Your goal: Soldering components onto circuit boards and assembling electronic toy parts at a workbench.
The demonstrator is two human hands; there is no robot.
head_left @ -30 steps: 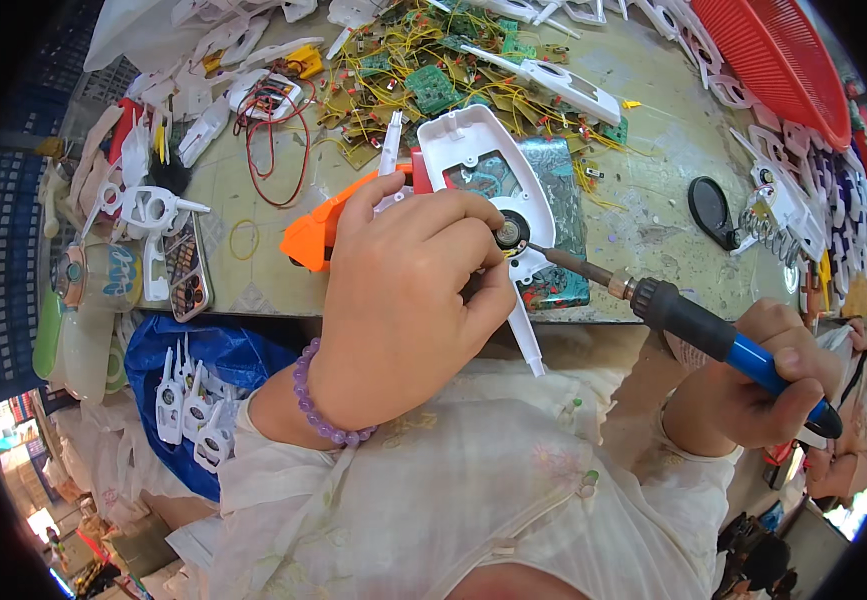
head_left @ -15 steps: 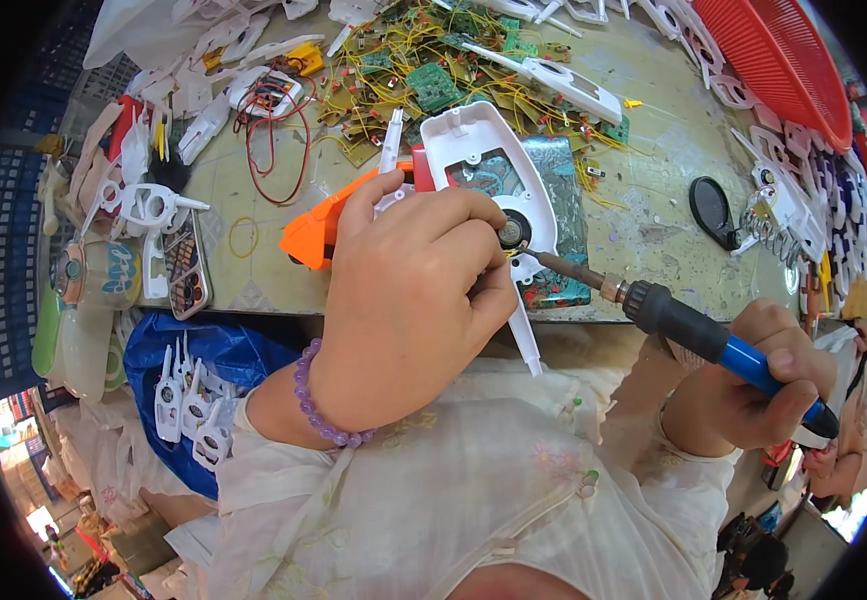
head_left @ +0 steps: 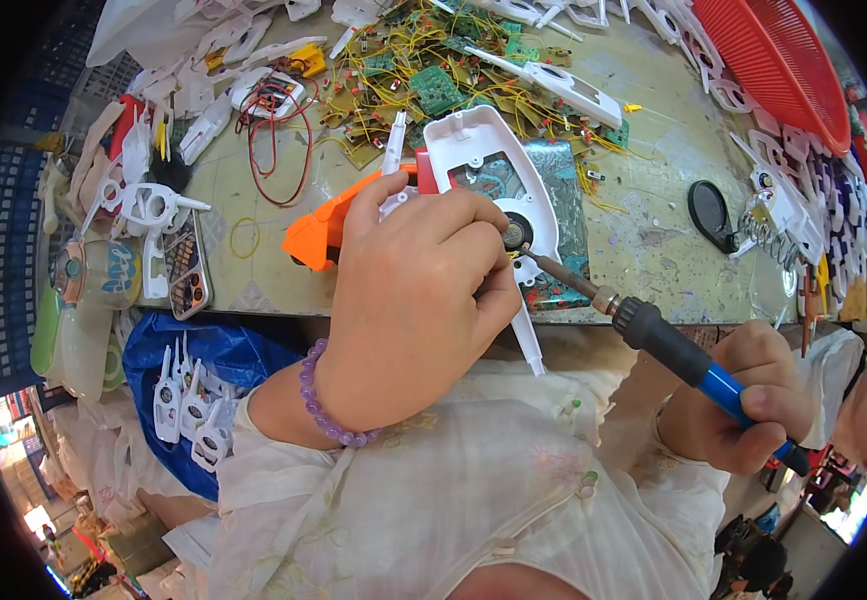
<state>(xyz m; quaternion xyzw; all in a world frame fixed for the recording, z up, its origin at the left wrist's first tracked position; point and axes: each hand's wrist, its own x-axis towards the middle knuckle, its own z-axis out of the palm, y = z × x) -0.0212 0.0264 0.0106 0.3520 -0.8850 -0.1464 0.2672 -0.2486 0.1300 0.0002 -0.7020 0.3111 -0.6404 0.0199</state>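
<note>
Left hand [head_left: 415,305] clamped over a white plastic housing [head_left: 488,170] — propped at the surface [head_left: 643,250] edge, just ahead. Right hand [head_left: 743,410] wrapped round a blue-handled soldering iron [head_left: 688,360] — tip touching the housing's round part beside the left fingers.

Glossy white plastic shell [head_left: 473,150] (smooth)

A worn, stained worktable [head_left: 653,240] stands in bright, even daylight.
</note>
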